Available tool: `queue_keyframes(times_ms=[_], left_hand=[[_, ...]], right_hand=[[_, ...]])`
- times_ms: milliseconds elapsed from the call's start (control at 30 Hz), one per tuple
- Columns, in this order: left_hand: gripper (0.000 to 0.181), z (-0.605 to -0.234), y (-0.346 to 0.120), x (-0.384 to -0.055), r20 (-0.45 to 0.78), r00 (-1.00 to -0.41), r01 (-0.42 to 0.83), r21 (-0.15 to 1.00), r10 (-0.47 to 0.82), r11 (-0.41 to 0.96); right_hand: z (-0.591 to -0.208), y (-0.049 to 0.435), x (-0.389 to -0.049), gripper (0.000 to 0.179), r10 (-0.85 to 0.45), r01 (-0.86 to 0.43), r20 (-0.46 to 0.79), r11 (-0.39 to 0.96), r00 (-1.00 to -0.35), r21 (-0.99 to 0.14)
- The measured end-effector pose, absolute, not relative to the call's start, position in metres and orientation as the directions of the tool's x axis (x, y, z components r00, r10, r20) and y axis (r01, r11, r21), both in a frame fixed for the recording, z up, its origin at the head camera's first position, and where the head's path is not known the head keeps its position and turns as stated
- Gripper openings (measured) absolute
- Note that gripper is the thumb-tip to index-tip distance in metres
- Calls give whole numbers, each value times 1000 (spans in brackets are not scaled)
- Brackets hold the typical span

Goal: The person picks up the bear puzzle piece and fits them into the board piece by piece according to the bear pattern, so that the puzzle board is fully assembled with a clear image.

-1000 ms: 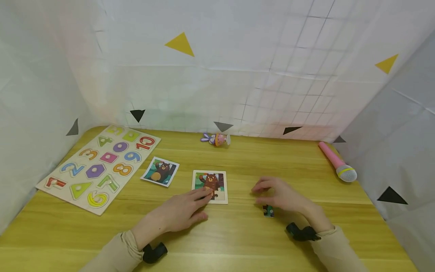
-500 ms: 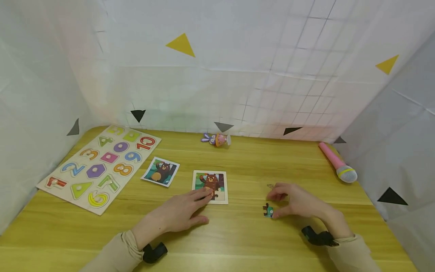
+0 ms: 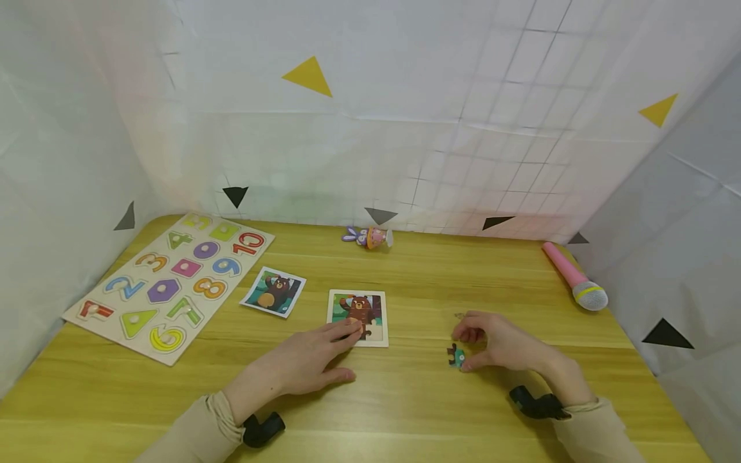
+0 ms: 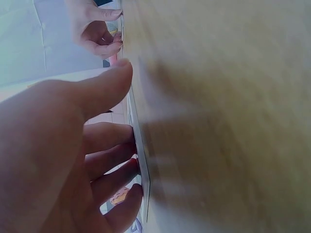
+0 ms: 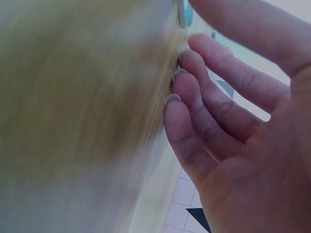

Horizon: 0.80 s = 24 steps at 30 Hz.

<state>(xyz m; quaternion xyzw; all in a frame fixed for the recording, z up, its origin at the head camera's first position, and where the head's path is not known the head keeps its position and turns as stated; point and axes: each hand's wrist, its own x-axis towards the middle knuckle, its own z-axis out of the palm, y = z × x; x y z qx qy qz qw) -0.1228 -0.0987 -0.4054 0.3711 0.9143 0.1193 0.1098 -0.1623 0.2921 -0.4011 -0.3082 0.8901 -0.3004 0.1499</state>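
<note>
My left hand rests with its fingers extended on the lower left of a framed bear jigsaw puzzle, covering part of the picture. Bare wood shows in the puzzle's lower right. A loose jigsaw piece, teal and dark brown, lies on the table to the right. My right hand is beside it, thumb touching its lower right corner and fingers bent beyond its far edge. In the right wrist view, the piece appears beside the thumb, with a small gap to the index fingertip.
A bear picture card lies left of the puzzle, near a wooden number-and-shape board. A small rabbit figure lies at the back. The pink toy microphone is far right. A small brownish mark or object is unclear.
My right hand has shifted right and its thumb has come to the loose piece, which has turned and then slid slightly left and away. The left hand stays on the puzzle.
</note>
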Motion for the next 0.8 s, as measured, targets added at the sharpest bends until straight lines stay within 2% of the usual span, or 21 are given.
queue_keyframes(times_ms=[800], left_hand=[[70, -405, -99, -123, -119, -700, 649, 305, 704, 697]], right_hand=[[-407, 293, -166, 28, -571, -424, -55, 668, -819, -611]])
